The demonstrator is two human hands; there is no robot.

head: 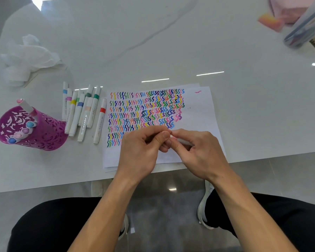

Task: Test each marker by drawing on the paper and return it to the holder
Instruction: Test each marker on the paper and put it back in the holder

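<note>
Your left hand (140, 151) and right hand (202, 153) meet above the lower part of the paper (198, 110). Both pinch one white marker (184, 141) (your fingers hide its cap end). On the left, well apart, the purple holder (49, 131) stands with some capped markers (28, 124) inside. A row of markers (84, 113) lies between it and the paper.
</note>
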